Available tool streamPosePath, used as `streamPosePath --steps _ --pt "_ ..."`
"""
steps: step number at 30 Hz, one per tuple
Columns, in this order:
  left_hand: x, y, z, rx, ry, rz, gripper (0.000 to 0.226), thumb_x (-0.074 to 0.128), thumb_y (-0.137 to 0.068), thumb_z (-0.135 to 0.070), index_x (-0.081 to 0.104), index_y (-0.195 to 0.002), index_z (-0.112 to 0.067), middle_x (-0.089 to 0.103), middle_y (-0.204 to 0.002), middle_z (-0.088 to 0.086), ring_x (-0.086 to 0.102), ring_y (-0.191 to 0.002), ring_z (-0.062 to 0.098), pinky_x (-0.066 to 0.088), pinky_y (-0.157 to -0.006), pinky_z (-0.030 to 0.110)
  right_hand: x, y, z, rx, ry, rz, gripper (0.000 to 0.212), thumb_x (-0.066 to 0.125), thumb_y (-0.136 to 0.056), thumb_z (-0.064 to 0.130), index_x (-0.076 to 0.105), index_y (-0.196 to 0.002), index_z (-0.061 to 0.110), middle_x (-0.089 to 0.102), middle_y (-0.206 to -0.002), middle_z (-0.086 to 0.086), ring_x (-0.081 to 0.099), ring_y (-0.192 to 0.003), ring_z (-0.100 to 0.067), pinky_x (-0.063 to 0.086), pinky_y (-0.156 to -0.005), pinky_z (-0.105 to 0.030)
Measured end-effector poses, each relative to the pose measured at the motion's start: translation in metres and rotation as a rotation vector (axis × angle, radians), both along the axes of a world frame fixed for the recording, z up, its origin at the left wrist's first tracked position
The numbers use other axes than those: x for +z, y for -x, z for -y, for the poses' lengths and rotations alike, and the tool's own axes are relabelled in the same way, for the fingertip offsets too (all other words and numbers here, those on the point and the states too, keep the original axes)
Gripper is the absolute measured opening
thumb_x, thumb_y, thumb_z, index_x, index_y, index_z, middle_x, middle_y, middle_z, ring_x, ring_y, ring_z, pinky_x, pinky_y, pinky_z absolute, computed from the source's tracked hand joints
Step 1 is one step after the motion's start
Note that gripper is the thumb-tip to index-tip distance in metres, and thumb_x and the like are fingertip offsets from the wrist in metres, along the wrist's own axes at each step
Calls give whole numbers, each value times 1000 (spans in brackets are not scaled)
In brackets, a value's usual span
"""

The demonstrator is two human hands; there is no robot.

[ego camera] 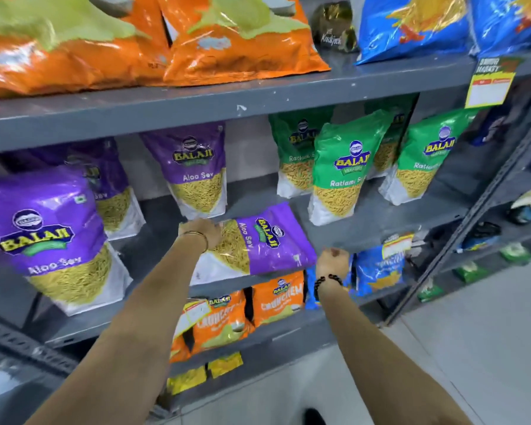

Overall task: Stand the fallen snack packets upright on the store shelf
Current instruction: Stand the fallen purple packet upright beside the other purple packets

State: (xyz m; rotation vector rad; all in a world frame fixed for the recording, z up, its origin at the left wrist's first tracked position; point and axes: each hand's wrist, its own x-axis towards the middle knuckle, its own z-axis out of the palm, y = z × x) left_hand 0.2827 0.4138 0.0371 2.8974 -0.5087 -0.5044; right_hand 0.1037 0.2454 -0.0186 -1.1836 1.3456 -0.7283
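A purple Aloo Sev packet (258, 243) lies flat on its side at the front of the grey middle shelf (365, 228). My left hand (204, 233) rests on the packet's left end, fingers curled over its edge. My right hand (331, 260) hovers just off the packet's right end, fingers curled with nothing in them. Other purple Aloo Sev packets stand upright: one large at the left (48, 237), one behind it (105, 185), one at the back (193, 173). Green Ratlami Sev packets (341, 170) stand upright to the right.
Orange packets (233, 38) and blue packets (411, 26) fill the shelf above. Below are small orange packets (276, 297) and blue ones (377, 268). A yellow price tag (489, 84) hangs from the upper shelf edge. A slanted metal upright (472, 207) borders the right side, with grey floor beyond.
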Motion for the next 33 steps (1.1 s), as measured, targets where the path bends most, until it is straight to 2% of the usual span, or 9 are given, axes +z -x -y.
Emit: streamPosePath --steps 8,10,12,15,20,23,25,30,33 --pt "-11 12 -29 124 26 32 62 29 -94 -52 46 -136 -10 47 -144 17 42 -132 34 36 -108 42 9 -13 -57 537 -582 87 52 36 -96 38 41 -132 1 53 -122 -23 53 -112 -36 38 -102 -50" --pt "-17 13 -34 186 160 -66 59 38 -93 -47 50 -131 -3 51 -139 21 48 -127 36 40 -106 42 10 -18 -65 561 -636 172 45 34 -97 34 43 -128 2 58 -98 -18 57 -89 -31 37 -102 -48" --pt "-21 16 -37 256 288 -146 55 44 -93 -40 51 -130 1 52 -137 22 51 -124 36 41 -105 41 8 -21 -68 510 -649 207 24 36 -97 26 50 -104 8 52 -78 -12 52 -69 -25 40 -95 -45" --pt "-24 22 -38 276 423 -206 52 48 -93 -36 50 -130 0 50 -139 20 50 -126 34 39 -105 38 -2 -20 -67 484 -637 215 17 43 -96 20 50 -84 10 53 -78 -10 54 -74 -26 42 -96 -43" --pt "-28 28 -44 324 644 -300 40 56 -90 -25 60 -118 3 63 -117 19 57 -97 26 45 -82 33 -1 -22 -58 550 -453 178 26 56 -90 25 61 -98 1 64 -106 -23 61 -107 -36 48 -92 -43" --pt "-32 36 -57 308 880 -495 28 60 -89 -25 62 -100 0 61 -101 18 59 -95 30 47 -82 37 10 -25 -42 582 -366 343 19 59 -88 22 54 -73 11 62 -68 -14 60 -63 -23 47 -59 -31" --pt "-30 42 -68 261 987 -583 20 61 -88 -27 63 -91 -7 66 -94 15 62 -88 27 47 -82 35 20 -27 -26 634 -374 474 22 58 -88 16 49 -67 16 66 -55 1 61 -53 -12 48 -54 -25" --pt "5 57 -91 6 1080 -693 14 63 -84 -17 76 -82 -22 78 -80 -7 73 -74 8 59 -60 21 63 -27 0 986 -311 635 23 52 -86 10 58 -67 20 74 -65 5 69 -60 -7 56 -57 -20" --pt "35 69 -99 -141 1115 -693 27 76 -66 -33 72 -91 -23 78 -84 -8 72 -78 8 58 -60 20 88 -22 6 1103 -297 733 22 78 -60 18 70 -80 16 77 -75 3 71 -67 -8 57 -66 -23"
